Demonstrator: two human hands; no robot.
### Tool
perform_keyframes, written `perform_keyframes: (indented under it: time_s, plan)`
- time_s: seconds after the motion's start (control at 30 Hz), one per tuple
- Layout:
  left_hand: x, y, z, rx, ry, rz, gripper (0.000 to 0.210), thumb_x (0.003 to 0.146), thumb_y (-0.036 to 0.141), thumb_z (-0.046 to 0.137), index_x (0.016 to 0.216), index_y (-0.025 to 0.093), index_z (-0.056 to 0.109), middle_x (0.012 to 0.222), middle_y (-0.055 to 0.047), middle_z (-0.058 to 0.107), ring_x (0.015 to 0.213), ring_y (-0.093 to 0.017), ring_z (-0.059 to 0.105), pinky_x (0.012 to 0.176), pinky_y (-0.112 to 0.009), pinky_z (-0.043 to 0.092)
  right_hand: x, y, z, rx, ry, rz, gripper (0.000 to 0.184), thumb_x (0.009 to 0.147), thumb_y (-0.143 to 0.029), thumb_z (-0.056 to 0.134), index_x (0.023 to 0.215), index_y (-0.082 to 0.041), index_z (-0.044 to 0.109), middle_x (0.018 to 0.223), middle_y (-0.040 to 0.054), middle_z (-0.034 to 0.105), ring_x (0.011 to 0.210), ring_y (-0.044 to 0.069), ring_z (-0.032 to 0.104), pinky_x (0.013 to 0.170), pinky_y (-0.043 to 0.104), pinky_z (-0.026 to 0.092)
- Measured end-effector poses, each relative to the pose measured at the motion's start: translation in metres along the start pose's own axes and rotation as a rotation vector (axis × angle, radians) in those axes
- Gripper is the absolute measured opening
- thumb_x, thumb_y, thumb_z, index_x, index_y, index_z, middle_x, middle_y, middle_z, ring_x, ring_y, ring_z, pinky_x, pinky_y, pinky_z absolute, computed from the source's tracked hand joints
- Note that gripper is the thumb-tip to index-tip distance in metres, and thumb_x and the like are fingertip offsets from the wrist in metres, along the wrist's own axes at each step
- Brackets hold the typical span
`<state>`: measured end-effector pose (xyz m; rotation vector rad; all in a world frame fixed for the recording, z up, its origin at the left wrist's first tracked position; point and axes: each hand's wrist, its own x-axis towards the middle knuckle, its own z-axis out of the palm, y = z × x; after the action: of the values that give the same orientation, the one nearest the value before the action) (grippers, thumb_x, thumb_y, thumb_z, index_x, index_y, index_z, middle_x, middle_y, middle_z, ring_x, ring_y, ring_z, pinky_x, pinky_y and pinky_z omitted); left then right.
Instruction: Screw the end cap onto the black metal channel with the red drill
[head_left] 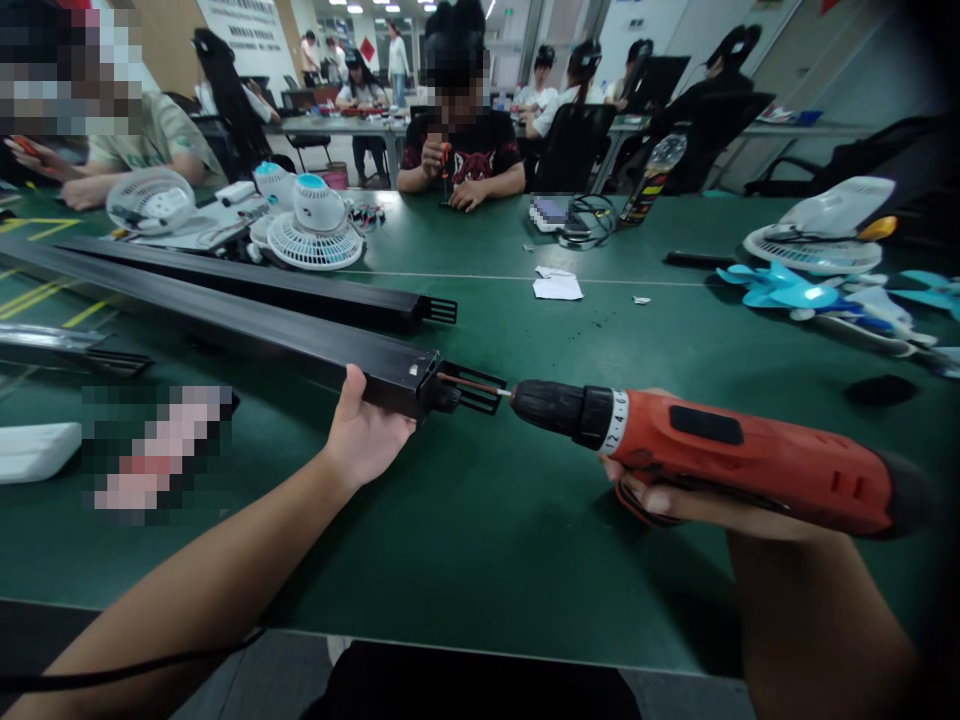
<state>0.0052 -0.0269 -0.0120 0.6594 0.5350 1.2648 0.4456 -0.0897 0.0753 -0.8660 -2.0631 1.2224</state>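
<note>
My left hand (369, 435) grips a long black rectangular profile (300, 345) near its right end, thumb on the near side and fingers underneath. A slotted black bracket (491, 385) and a small black knob (448, 400) stick out from that end. My right hand (667, 500) is wrapped round the handle of a red and black cordless drill (757, 445). The drill points left, and its long thin bit (469, 385) reaches along the bracket to the end of the profile. Whether the tip sits in a screw is hidden. A second black profile (322, 290) lies behind the first.
White fan parts (315, 240) stand at the back left; blue fan blades (787, 290) and a white fan (814, 245) lie at the right. White paper (557, 284) and a bottle (654, 180) are beyond the drill. Across the table sits a person (465, 140) holding a screwdriver.
</note>
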Motion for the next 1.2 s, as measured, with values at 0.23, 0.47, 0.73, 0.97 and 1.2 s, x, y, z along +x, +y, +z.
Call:
perform_keyframes:
  time_s: [0.23,0.47,0.73,0.97,1.2]
  plan:
    - [0.001,0.001,-0.007,-0.002,-0.021,-0.024,0.082,0.102,0.097,0.096,0.149,0.031,0.094,0.149,-0.008,0.096,0.133,-0.031,0.094,0.096,-0.034,0.079,-0.003,-0.004,-0.004,0.029,-0.015,0.132,0.023,0.113,-0.048,0.095,0.128,-0.032,0.103,0.080,0.0119,0.086,0.061,0.031,0.083,0.056,0.041,0.075]
    - [0.000,0.003,-0.003,0.021,0.021,-0.012,0.071,0.101,0.088,0.103,0.141,0.030,0.096,0.145,-0.009,0.097,0.127,-0.031,0.094,0.093,-0.034,0.078,-0.003,-0.002,-0.003,-0.015,-0.017,0.100,0.018,0.114,-0.045,0.096,0.126,-0.033,0.104,0.080,0.0094,0.084,0.062,0.028,0.082,0.054,0.037,0.071]
    - [0.000,0.001,-0.001,0.028,0.023,-0.012,0.076,0.102,0.089,0.101,0.147,0.028,0.093,0.147,-0.010,0.096,0.131,-0.032,0.094,0.092,-0.033,0.077,-0.004,0.009,-0.003,0.015,-0.056,0.038,0.027,0.118,-0.046,0.095,0.136,-0.027,0.099,0.085,0.0043,0.083,0.067,0.023,0.080,0.060,0.032,0.072]
    - [0.001,-0.001,-0.002,0.007,0.025,0.011,0.071,0.105,0.092,0.096,0.141,0.031,0.094,0.148,-0.009,0.096,0.133,-0.033,0.094,0.090,-0.034,0.078,-0.004,0.000,-0.002,0.016,-0.014,0.049,0.017,0.116,-0.040,0.096,0.128,-0.029,0.101,0.080,0.0057,0.084,0.063,0.025,0.082,0.055,0.035,0.071]
    - [-0.001,0.002,-0.005,0.000,0.015,-0.014,0.080,0.103,0.098,0.093,0.145,0.030,0.095,0.145,-0.009,0.096,0.131,-0.033,0.093,0.087,-0.035,0.077,-0.003,0.003,-0.001,0.042,-0.003,0.017,0.022,0.114,-0.033,0.097,0.136,-0.036,0.100,0.091,0.0054,0.091,0.066,0.025,0.087,0.053,0.034,0.072]
